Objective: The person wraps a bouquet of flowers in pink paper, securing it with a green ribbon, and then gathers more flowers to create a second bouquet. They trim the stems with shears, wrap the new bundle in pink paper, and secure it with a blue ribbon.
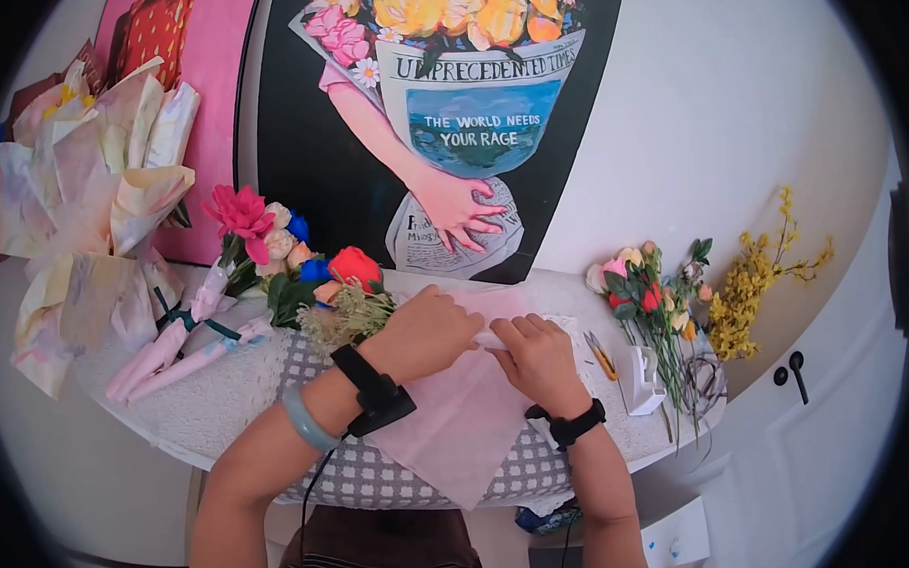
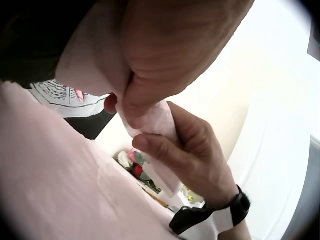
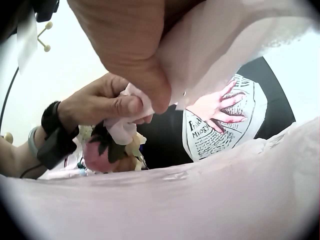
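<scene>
Pale pink wrapping paper [image 1: 449, 414] lies over the grey checked cloth [image 1: 381, 477], one corner pointing to the front edge. Above its far part, the left hand [image 1: 426, 333] and the right hand [image 1: 539, 359] grip a gathered, rolled part of the paper between them. In the left wrist view, the right hand [image 2: 192, 155] has its thumb and fingers round the pink roll [image 2: 162, 122]. The right wrist view shows the left hand [image 3: 105, 102] pinching crumpled paper [image 3: 122, 127]. Whether anything is inside the roll is hidden.
Left of the hands lie artificial flowers [image 1: 349, 273] and a pink-wrapped bouquet [image 1: 176, 339], with a large wrapped bouquet [image 1: 91, 197] beyond. At right are orange-handled scissors [image 1: 604, 361], a white tape dispenser [image 1: 640, 380], flower stems [image 1: 666, 327] and yellow sprays [image 1: 746, 304]. A painting [image 1: 309, 139] leans behind.
</scene>
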`<state>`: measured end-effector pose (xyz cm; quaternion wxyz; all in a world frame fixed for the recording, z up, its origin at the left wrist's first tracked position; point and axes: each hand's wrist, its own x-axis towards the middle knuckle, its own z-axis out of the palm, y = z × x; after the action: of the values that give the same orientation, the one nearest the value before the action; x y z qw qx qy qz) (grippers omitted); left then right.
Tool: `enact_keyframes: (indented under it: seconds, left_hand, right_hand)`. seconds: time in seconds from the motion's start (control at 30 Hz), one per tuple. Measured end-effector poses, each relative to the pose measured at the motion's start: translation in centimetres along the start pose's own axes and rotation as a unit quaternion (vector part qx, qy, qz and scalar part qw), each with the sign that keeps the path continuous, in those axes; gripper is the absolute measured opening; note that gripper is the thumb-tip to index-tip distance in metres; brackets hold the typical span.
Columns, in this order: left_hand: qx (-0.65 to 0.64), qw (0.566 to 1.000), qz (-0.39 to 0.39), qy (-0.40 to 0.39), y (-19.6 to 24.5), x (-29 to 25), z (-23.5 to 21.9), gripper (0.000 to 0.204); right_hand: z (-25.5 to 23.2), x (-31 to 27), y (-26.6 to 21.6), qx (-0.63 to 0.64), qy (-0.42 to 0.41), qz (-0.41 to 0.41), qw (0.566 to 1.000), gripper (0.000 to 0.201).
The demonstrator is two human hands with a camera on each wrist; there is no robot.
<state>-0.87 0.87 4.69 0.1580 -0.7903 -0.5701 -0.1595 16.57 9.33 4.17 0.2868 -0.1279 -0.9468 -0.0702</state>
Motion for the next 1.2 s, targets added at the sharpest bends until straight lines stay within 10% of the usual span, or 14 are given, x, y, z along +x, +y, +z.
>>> enact_keyframes:
  seconds: [0.53, 0.73, 0.83, 0.93, 1.03, 1.07, 1.2]
  left_hand:
    - [0.086, 0.992, 0.013, 0.092, 1.8, 0.0, 1.8, 0.020]
    - [0.019, 0.999, -0.029, -0.001, 0.6, 0.1, 0.4, 0.013]
    - [0.037, 0.999, -0.008, 0.039, 0.7, 0.3, -0.1, 0.019]
    - [0.113, 0.946, 0.094, 0.290, 2.4, 0.9, -1.5, 0.028]
    - [-0.130, 0.937, 0.131, 0.295, 5.4, 0.7, -1.3, 0.029]
    - [-0.033, 0.946, 0.172, 0.272, 5.6, 0.0, -0.5, 0.026]
    - [-0.274, 0.946, -0.060, 0.162, 5.2, 0.0, 1.5, 0.026]
  right_hand:
    - [-0.2, -0.3, 1.0, 0.178, -0.146, 0.089, 0.969, 0.021]
    - [0.1, -0.1, 0.0, 0.023, 0.016, -0.009, 1.000, 0.026]
    - [0.1, -0.4, -0.2, 0.028, -0.002, 0.025, 0.999, 0.026]
    - [0.0, -0.7, 1.4, 0.084, -0.021, 0.068, 0.994, 0.020]
    - [-0.5, -0.7, 2.3, 0.331, 0.036, 0.121, 0.935, 0.016]
    - [-0.5, -0.7, 2.5, 0.363, 0.052, 0.149, 0.918, 0.015]
    - [-1.2, -0.8, 2.7, 0.487, 0.076, 0.208, 0.845, 0.018]
